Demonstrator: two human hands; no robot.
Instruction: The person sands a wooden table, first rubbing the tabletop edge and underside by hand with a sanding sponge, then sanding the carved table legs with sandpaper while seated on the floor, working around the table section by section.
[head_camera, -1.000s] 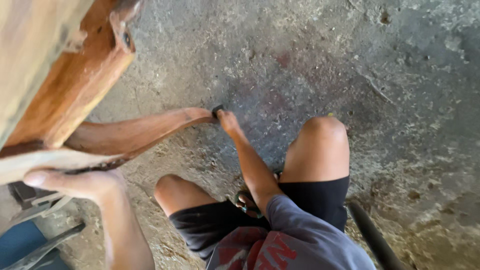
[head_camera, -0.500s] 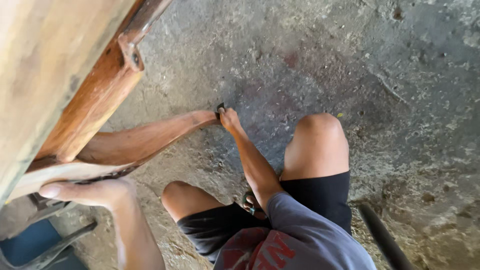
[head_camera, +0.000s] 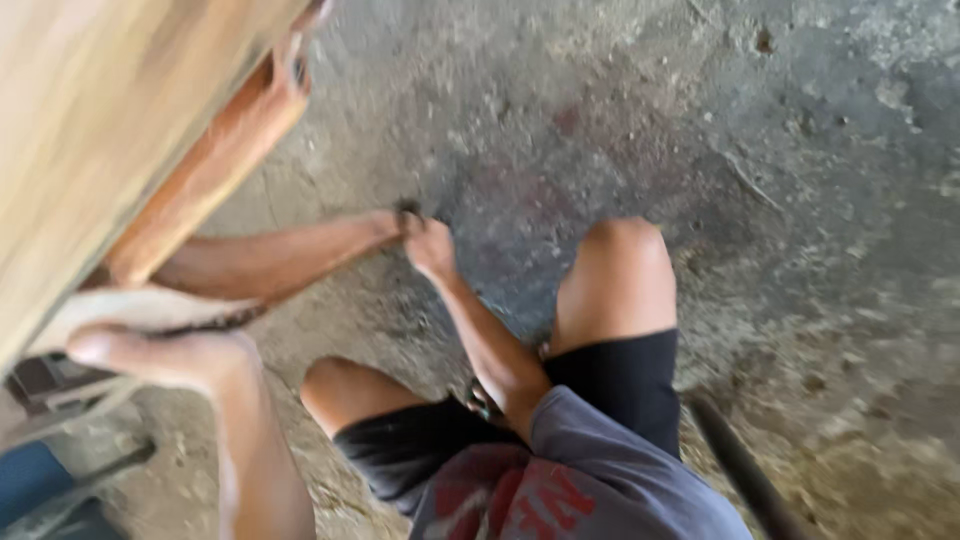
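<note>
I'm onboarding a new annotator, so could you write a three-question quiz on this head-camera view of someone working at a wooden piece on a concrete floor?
1. True or false: the right hand is at the tip of the curved wooden leg.
2. The left hand rests against: A) the pale wooden edge, B) the knee, C) the floor.
3. What surface lies under the work?

Key: 1 true; 2 A; 3 rough grey concrete floor.
</note>
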